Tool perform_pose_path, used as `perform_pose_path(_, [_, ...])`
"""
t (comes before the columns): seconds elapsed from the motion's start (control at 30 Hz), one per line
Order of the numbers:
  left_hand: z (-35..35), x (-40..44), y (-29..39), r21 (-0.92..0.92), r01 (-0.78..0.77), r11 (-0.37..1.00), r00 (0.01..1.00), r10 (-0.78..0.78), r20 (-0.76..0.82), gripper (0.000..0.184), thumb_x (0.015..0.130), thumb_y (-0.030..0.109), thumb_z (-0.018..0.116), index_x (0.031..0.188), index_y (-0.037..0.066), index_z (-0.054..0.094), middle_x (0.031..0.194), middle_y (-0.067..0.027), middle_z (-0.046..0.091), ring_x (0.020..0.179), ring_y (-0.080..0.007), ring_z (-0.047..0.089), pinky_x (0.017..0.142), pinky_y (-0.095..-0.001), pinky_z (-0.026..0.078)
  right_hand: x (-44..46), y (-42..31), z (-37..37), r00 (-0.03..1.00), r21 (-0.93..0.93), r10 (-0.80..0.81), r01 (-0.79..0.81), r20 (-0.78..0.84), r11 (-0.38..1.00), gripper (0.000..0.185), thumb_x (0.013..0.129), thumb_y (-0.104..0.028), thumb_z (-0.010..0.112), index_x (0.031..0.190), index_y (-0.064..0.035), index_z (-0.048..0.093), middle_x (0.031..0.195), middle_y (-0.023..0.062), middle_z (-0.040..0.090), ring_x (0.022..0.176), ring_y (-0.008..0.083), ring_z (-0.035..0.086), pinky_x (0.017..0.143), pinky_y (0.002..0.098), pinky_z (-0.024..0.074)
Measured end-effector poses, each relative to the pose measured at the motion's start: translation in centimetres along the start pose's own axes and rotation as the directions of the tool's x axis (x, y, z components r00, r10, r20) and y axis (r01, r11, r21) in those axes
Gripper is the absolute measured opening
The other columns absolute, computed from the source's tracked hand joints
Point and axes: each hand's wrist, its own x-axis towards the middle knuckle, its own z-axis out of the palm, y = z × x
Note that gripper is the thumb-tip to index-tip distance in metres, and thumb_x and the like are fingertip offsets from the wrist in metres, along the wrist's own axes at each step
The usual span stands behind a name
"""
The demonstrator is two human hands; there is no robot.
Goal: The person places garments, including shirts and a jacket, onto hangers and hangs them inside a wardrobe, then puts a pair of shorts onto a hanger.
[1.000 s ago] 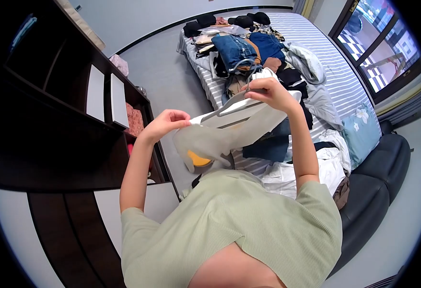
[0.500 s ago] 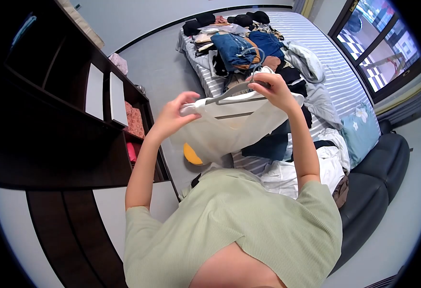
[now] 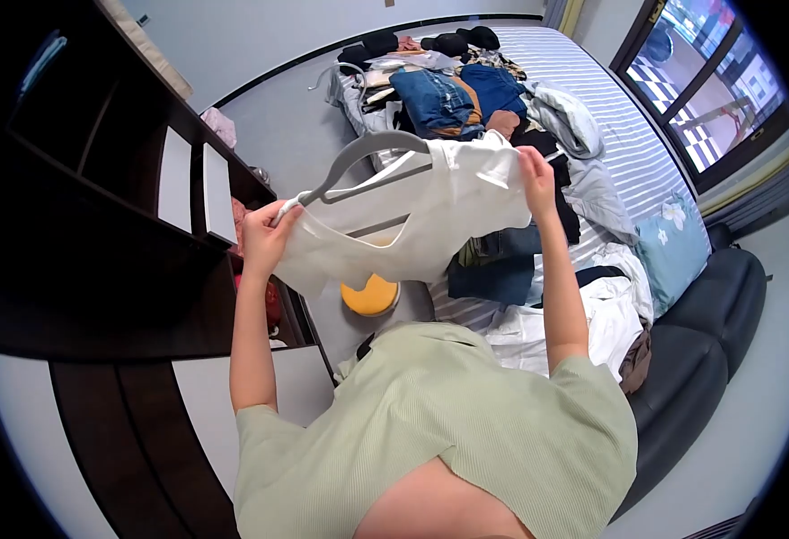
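Observation:
A white V-neck top point(image 3: 453, 211) is stretched between my two hands above the floor and the bed's near edge. Inside its neckline lies a grey hanger point(image 3: 348, 160), slanted, its hook pointing away to the upper left. My left hand point(image 3: 267, 238) is closed on the top's left shoulder, with the hanger's left end at the fingers. At the other shoulder, my right hand point(image 3: 536, 181) pinches the fabric, thumb and fingers together. The hanger's right end goes behind the cloth near the neckline.
A striped bed point(image 3: 583, 67) bears heaped clothes, including folded jeans point(image 3: 430, 101) and white garments point(image 3: 592, 328). On the left stands a dark wardrobe point(image 3: 98, 260) with open drawers point(image 3: 217, 193). A yellow-topped stool point(image 3: 369, 296) is on the floor below the top.
My right hand has left the hanger's neck and now grips the top's right shoulder. My left hand moved left and slightly down. The hanger shifted left and tilted; the top is spread wider.

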Motion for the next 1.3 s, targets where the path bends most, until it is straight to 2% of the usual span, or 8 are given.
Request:
perform_pose_path(0.2, [-2.1, -1.2, 1.1, 0.084, 0.027, 0.996, 0.998, -0.031, 0.049, 0.016, 0.079, 0.012, 0.066, 0.076, -0.003, 0.062, 0.053, 0.0046, 0.043, 0.051, -0.0032, 0.034, 0.045, -0.0222, 0.026, 1.8, -2.1, 0.8, 0.903, -0.077, -0.309, 0.3, -0.297, 0.951, 0.019, 0.091, -0.016, 0.052, 0.077, -0.0019, 0.052, 0.062, -0.0073, 0.04, 0.057, 0.0012, 0.035, 0.049, 0.0177, 0.0257])
perform_pose_path(0.27, [-2.7, -2.1, 1.5, 0.102, 0.052, 0.993, 0.994, -0.062, 0.092, 0.016, 0.078, 0.011, 0.066, 0.074, -0.004, 0.062, 0.053, 0.004, 0.044, 0.051, -0.0035, 0.035, 0.045, -0.0224, 0.027, 3.5, -1.3, -1.6, 0.936, 0.056, -0.102, 0.128, -0.336, 0.99, 0.02, 0.09, -0.016, 0.054, 0.077, -0.0021, 0.055, 0.061, -0.0069, 0.042, 0.056, 0.0006, 0.035, 0.049, 0.0177, 0.0275])
perform_pose_path(0.47, [-1.5, -4.2, 2.2, -0.032, -0.005, 0.999, 0.994, 0.008, 0.105, 0.016, 0.077, 0.008, 0.067, 0.072, -0.005, 0.06, 0.054, 0.0019, 0.047, 0.052, -0.0035, 0.038, 0.046, -0.0214, 0.029, 6.0, 4.0, -1.8, 0.991, -0.111, 0.006, -0.022, -0.135, 0.994, 0.025, 0.087, -0.023, 0.058, 0.073, -0.0027, 0.062, 0.058, -0.003, 0.047, 0.053, 0.002, 0.04, 0.049, 0.0196, 0.0324])
perform_pose_path(0.53, [-1.6, -4.1, 1.2, -0.035, 0.057, 0.998, 0.998, -0.055, 0.034, 0.018, 0.08, 0.011, 0.066, 0.074, -0.005, 0.061, 0.056, 0.0046, 0.047, 0.054, -0.0024, 0.038, 0.048, -0.0197, 0.029, 4.8, 1.9, -1.1, 0.909, -0.304, 0.392, -0.335, 0.146, 0.892, 0.034, 0.089, -0.032, 0.052, 0.08, -0.0028, 0.066, 0.065, 0.0005, 0.056, 0.059, 0.0075, 0.05, 0.055, 0.0231, 0.0404])
perform_pose_path(0.73, [-3.3, -4.9, 1.2, -0.108, 0.136, 0.985, 0.978, -0.151, -0.147, 0.022, 0.085, 0.016, 0.062, 0.078, -0.005, 0.061, 0.062, 0.0077, 0.047, 0.058, -0.0008, 0.037, 0.049, -0.0177, 0.028, 1.6, 2.0, 0.5, 0.878, 0.297, 0.333, -0.438, 0.343, 0.848, 0.049, 0.094, -0.042, 0.036, 0.107, -0.0001, 0.059, 0.099, 0.0073, 0.062, 0.09, 0.0121, 0.057, 0.08, 0.026, 0.0434])
perform_pose_path(0.9, [-3.9, -6.5, 1.1, -0.063, 0.151, 0.987, 0.968, -0.16, -0.191, 0.023, 0.084, 0.016, 0.063, 0.08, -0.006, 0.061, 0.062, 0.0073, 0.046, 0.058, -0.0011, 0.036, 0.049, -0.0181, 0.027, 1.3, 2.0, 2.7, 0.925, 0.307, 0.011, -0.137, 0.379, 0.942, 0.022, 0.091, -0.017, 0.051, 0.108, -0.0032, 0.053, 0.089, -0.0008, 0.053, 0.081, 0.0066, 0.05, 0.073, 0.0214, 0.0414])
perform_pose_path(1.07, [-3.6, -8.9, 2.3, -0.075, 0.179, 0.981, 0.954, -0.192, -0.23, 0.02, 0.084, 0.014, 0.063, 0.08, -0.006, 0.062, 0.061, 0.0071, 0.046, 0.057, -0.0014, 0.036, 0.049, -0.0182, 0.028, 1.2, 1.5, 3.5, 0.704, 0.075, 0.226, -0.369, 0.674, 0.926, 0.034, 0.091, -0.026, 0.052, 0.115, -0.0013, 0.05, 0.101, 0.003, 0.058, 0.09, 0.01, 0.052, 0.08, 0.0263, 0.0411])
perform_pose_path(1.3, [-4.3, -11.5, 3.2, 0.138, 0.249, 0.959, 0.931, -0.198, -0.307, 0.017, 0.081, 0.012, 0.065, 0.08, -0.005, 0.063, 0.059, 0.0073, 0.046, 0.056, -0.0013, 0.035, 0.049, -0.0181, 0.027, 3.6, 2.7, 3.3, 0.976, 0.311, 0.059, -0.123, 0.208, 0.942, 0.022, 0.089, -0.024, 0.055, 0.076, -0.0064, 0.052, 0.073, -0.0043, 0.047, 0.068, 0.0039, 0.041, 0.059, 0.019, 0.033])
